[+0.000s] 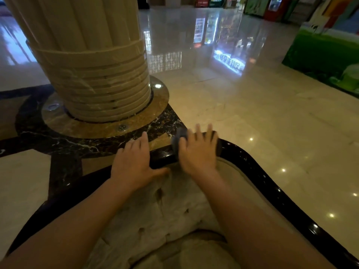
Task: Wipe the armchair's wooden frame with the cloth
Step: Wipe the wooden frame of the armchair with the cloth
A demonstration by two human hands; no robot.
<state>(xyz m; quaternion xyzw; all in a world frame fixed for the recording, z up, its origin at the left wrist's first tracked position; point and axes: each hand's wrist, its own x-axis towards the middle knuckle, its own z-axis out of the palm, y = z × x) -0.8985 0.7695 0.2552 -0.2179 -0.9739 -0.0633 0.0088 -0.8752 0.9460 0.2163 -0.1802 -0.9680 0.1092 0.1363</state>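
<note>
The armchair's dark glossy wooden frame [258, 171] curves around the cream tufted backrest [167, 206] below me. My right hand [198, 152] lies flat on the frame's top rail, fingers spread, pressing a grey-blue cloth [177, 138] that shows at its left edge; the hand is motion-blurred. My left hand [134, 162] rests on the same rail just to the left, fingers over the far side and thumb on the upholstery. Both forearms reach in from the bottom of the view.
A large fluted cream column [87, 55] on a round marble base [108, 125] stands close behind the chair at left. Polished marble floor [252, 105] spreads to the right and back. A green painted panel [322, 55] stands at far right.
</note>
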